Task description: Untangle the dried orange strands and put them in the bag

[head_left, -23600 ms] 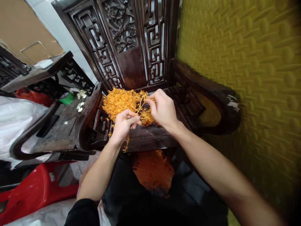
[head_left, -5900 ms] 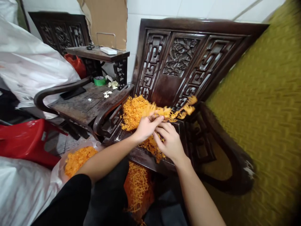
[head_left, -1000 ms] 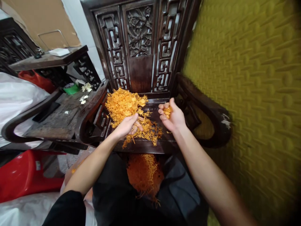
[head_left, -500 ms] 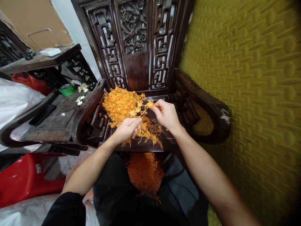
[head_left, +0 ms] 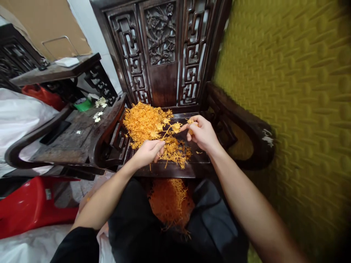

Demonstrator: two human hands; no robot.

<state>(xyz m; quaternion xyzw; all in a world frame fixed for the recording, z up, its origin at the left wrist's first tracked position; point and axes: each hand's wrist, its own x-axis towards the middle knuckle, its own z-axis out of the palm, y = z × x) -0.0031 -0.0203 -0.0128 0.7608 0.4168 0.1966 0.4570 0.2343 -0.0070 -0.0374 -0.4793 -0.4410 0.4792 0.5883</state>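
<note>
My left hand (head_left: 148, 152) is closed around the stem of a yellow-orange artificial flower sprig (head_left: 168, 130), whose blossoms spread up and to the right. To the right of its outermost blossom is my right hand (head_left: 201, 133), fingers curled around small yellow flower pieces (head_left: 192, 130). Its index fingertip points at that blossom; whether they touch I cannot tell. Behind the left hand, a large heap of orange sprigs (head_left: 144, 120) rests on the dark wooden chair seat (head_left: 201, 157). Loose sprigs (head_left: 178, 155) lie under and between both hands.
Below the seat's front edge, between the legs, is an orange container (head_left: 164, 204) with more sprigs. Carved armrests (head_left: 246, 120) flank the seat. At left, a second chair holds green tape (head_left: 83, 105), white flower pieces (head_left: 97, 117) and a dark phone-like object (head_left: 56, 132). A red stool (head_left: 38, 208) stands lower left.
My right hand has drawn back to the right from the sprig's blossom, now with yellow pieces in its fingers. My left hand still holds the sprig. The view has shifted slightly.
</note>
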